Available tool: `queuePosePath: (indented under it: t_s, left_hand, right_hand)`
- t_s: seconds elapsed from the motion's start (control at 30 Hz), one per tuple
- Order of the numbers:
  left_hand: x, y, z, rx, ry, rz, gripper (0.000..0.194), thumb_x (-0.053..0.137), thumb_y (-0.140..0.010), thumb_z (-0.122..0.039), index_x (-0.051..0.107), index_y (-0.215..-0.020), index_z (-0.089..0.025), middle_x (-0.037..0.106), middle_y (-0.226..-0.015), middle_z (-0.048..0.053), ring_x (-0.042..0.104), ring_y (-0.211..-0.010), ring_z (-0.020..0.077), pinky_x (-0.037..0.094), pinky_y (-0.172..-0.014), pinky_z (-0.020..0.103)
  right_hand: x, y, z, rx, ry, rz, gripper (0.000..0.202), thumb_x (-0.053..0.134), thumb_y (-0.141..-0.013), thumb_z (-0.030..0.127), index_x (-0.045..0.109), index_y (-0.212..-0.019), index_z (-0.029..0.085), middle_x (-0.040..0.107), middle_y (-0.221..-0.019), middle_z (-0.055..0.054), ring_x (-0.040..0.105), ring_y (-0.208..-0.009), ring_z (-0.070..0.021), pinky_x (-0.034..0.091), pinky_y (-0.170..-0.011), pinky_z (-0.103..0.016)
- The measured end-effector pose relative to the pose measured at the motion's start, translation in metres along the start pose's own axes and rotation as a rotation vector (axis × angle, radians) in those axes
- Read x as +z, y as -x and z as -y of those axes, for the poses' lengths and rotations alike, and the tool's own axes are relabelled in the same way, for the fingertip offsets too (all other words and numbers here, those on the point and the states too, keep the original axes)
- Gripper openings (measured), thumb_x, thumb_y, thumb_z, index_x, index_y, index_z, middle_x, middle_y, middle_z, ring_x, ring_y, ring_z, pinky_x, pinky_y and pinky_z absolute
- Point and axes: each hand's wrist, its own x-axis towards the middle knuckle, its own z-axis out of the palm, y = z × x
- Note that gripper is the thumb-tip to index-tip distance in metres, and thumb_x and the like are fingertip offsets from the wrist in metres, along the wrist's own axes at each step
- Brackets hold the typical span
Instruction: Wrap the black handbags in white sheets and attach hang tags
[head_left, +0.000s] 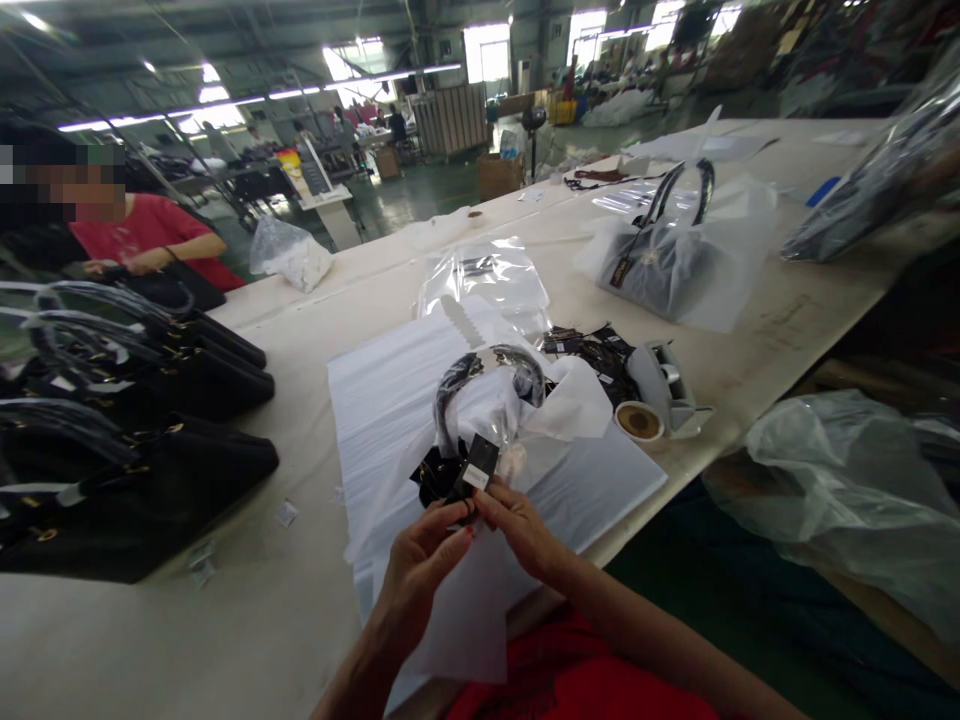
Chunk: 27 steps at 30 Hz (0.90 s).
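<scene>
My left hand (424, 560) and my right hand (521, 525) meet at a black tag (481, 462) with a small white label. The fingers of both hands pinch around its lower end. Just beyond them lies a bag wrapped in white tissue, its dark handles (452, 385) arched upward under clear plastic. Black shiny material (435, 475) shows beside the tag. Under the bag spreads a stack of white tissue sheets (375, 400). What exactly sits between my fingertips is too small to make out.
Several black bags (135, 500) stand at the left. Right of the wrapped bag are a pile of black tags (600, 360), a tape roll (639, 421) and a dispenser (664, 385). Another wrapped bag (649, 270) stands farther back. A person in red (150, 235) handles a bag across the table.
</scene>
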Motion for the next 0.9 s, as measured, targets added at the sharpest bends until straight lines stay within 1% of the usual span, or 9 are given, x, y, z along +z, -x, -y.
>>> queuePosePath:
  t_s: [0.07,0.1,0.17,0.3,0.47,0.57,0.7,0.77,0.9]
  left_hand:
    - [-0.002,-0.004,-0.001,0.008,0.027,0.008,0.034,0.072,-0.069,-0.038,0.069,-0.098,-0.021,0.06,-0.11,0.006,0.059,-0.095,0.0209,0.05,-0.079,0.026]
    - [-0.003,-0.005,-0.002,0.016,0.033,0.011,0.034,0.072,-0.068,-0.037,0.069,-0.098,-0.021,0.06,-0.111,0.007,0.059,-0.097,0.0217,0.05,-0.08,0.027]
    - [-0.004,-0.009,-0.004,0.047,0.006,0.012,0.032,0.072,-0.068,-0.037,0.07,-0.095,-0.021,0.061,-0.111,0.007,0.059,-0.1,0.0233,0.05,-0.083,0.029]
    - [-0.006,-0.016,-0.008,0.156,-0.164,0.018,0.028,0.068,-0.071,-0.036,0.071,-0.091,-0.017,0.063,-0.107,0.01,0.059,-0.101,0.0251,0.047,-0.091,0.034]
    - [-0.01,-0.018,-0.007,0.231,-0.31,0.032,0.028,0.063,-0.074,-0.036,0.071,-0.092,-0.017,0.065,-0.105,0.011,0.06,-0.1,0.0253,0.049,-0.089,0.034]
    - [-0.009,-0.018,-0.004,0.237,-0.312,0.021,0.028,0.062,-0.075,-0.036,0.07,-0.093,-0.017,0.065,-0.104,0.01,0.06,-0.1,0.0239,0.049,-0.089,0.033]
    - [-0.009,-0.02,-0.001,0.234,-0.29,-0.01,0.028,0.062,-0.074,-0.036,0.071,-0.093,-0.017,0.065,-0.104,0.01,0.061,-0.098,0.0232,0.05,-0.086,0.032]
    - [-0.01,-0.019,-0.001,0.229,-0.335,-0.039,0.028,0.062,-0.074,-0.037,0.071,-0.092,-0.017,0.066,-0.101,0.009,0.061,-0.096,0.0233,0.05,-0.085,0.032]
    - [-0.017,-0.005,-0.003,0.192,-0.44,-0.076,0.028,0.061,-0.074,-0.04,0.072,-0.091,-0.02,0.067,-0.097,0.008,0.062,-0.093,0.0234,0.05,-0.084,0.032]
  right_hand:
    - [-0.004,0.002,-0.001,-0.122,0.208,0.088,0.029,0.047,-0.087,0.043,0.064,-0.083,0.019,0.056,-0.094,-0.004,0.051,-0.095,-0.0173,0.039,-0.089,-0.032]
    - [-0.006,0.003,-0.002,-0.169,0.283,0.107,0.028,0.047,-0.088,0.041,0.064,-0.088,0.02,0.055,-0.097,-0.005,0.05,-0.096,-0.0174,0.04,-0.089,-0.032]
    - [-0.01,0.002,-0.004,-0.239,0.368,0.104,0.024,0.051,-0.086,0.039,0.064,-0.089,0.019,0.054,-0.092,-0.005,0.052,-0.09,-0.0162,0.043,-0.083,-0.03]
    - [-0.014,0.0,-0.008,-0.324,0.37,0.106,0.019,0.061,-0.081,0.036,0.065,-0.079,0.018,0.053,-0.08,-0.002,0.052,-0.074,-0.0127,0.045,-0.069,-0.025]
    - [-0.014,-0.001,-0.008,-0.299,0.3,0.12,0.019,0.062,-0.08,0.035,0.064,-0.074,0.017,0.053,-0.071,0.0,0.049,-0.062,-0.0097,0.041,-0.056,-0.021]
    - [-0.013,-0.002,-0.008,-0.336,0.354,0.157,0.018,0.059,-0.082,0.032,0.064,-0.075,0.016,0.054,-0.065,0.0,0.049,-0.058,-0.009,0.04,-0.054,-0.02]
    - [-0.012,-0.002,-0.005,-0.422,0.496,0.273,0.022,0.054,-0.085,0.032,0.063,-0.072,0.016,0.054,-0.059,0.0,0.048,-0.055,-0.009,0.038,-0.053,-0.02]
    - [-0.013,-0.001,-0.002,-0.377,0.459,0.239,0.022,0.057,-0.082,0.033,0.062,-0.068,0.017,0.053,-0.057,0.001,0.045,-0.052,-0.0085,0.037,-0.051,-0.02]
    - [-0.017,0.003,0.004,-0.188,0.29,0.038,0.021,0.066,-0.074,0.035,0.059,-0.064,0.018,0.051,-0.058,0.003,0.044,-0.053,-0.0086,0.036,-0.05,-0.021]
